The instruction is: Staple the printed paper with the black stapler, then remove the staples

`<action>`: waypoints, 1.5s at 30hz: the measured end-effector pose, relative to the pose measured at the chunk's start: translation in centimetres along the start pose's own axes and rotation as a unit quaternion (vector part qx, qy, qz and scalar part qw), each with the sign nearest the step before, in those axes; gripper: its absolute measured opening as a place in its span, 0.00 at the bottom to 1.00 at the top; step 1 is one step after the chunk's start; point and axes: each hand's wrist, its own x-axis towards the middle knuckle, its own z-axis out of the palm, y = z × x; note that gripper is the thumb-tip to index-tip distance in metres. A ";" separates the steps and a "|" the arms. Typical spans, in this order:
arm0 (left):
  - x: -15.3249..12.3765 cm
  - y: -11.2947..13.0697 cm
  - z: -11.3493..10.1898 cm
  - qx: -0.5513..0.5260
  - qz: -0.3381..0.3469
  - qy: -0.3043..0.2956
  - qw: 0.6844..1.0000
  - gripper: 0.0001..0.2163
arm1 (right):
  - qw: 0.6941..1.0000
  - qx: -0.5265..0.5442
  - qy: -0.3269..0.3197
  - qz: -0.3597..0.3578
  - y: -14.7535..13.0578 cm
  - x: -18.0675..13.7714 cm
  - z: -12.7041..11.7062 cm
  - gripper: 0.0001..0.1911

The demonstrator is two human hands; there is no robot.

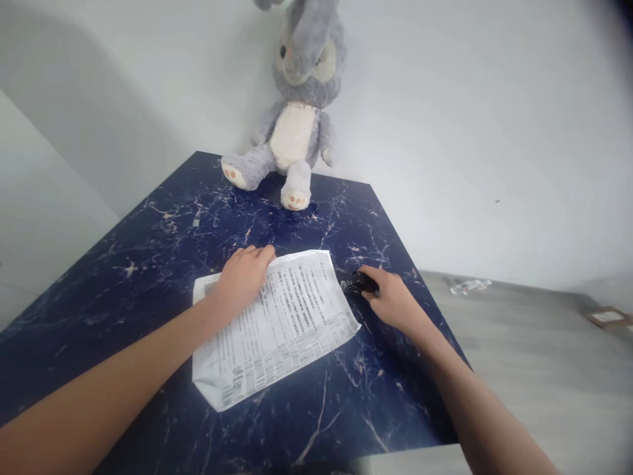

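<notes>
A printed paper (284, 323) lies at a slant on the dark blue marbled table, its near-left corner creased and lifted a little. My left hand (242, 280) rests over the paper's far edge with curled fingers gripping it; the fingertips are partly hidden. In my right hand (390, 297) is a small black stapler (360, 283), held closed in the fingers. The stapler's front end points left and meets the paper's right edge; whether the edge sits between its jaws I cannot tell.
A grey plush rabbit (295, 135) sits at the far end of the table (316, 415), against the pale wall. A small light scrap (196, 223) lies on the table. Down on the floor at right are a clear plastic wrapper (469, 286) and a brown cardboard piece (607, 316).
</notes>
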 end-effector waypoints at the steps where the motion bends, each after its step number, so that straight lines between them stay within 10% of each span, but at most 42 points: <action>1: 0.0 0.0 0.2 0.012 0.009 0.010 1.000 0.13 | 1.000 0.011 -0.011 -0.002 -0.2 -0.1 0.0 0.20; 7: -0.7 1.9 1.2 -0.024 0.054 0.100 0.993 0.15 | 0.998 0.034 -0.020 -0.041 -1.5 -0.7 0.4 0.22; 14: -2.5 4.1 2.4 -0.084 0.270 -0.020 0.959 0.21 | 0.997 0.048 -0.012 -0.061 -1.9 -0.7 0.4 0.23; 28: -7.3 9.3 2.6 -0.076 0.088 0.012 0.993 0.24 | 0.996 0.024 0.039 -0.072 -2.1 -0.6 1.3 0.23; 38: -3.5 5.9 2.1 -0.092 0.257 -0.021 0.962 0.22 | 0.992 0.041 0.013 -0.123 -2.4 -0.7 1.3 0.24; 45: -3.9 6.0 3.0 -0.116 0.249 -0.022 0.961 0.22 | 0.994 0.035 0.010 -0.099 -2.6 -0.8 1.6 0.24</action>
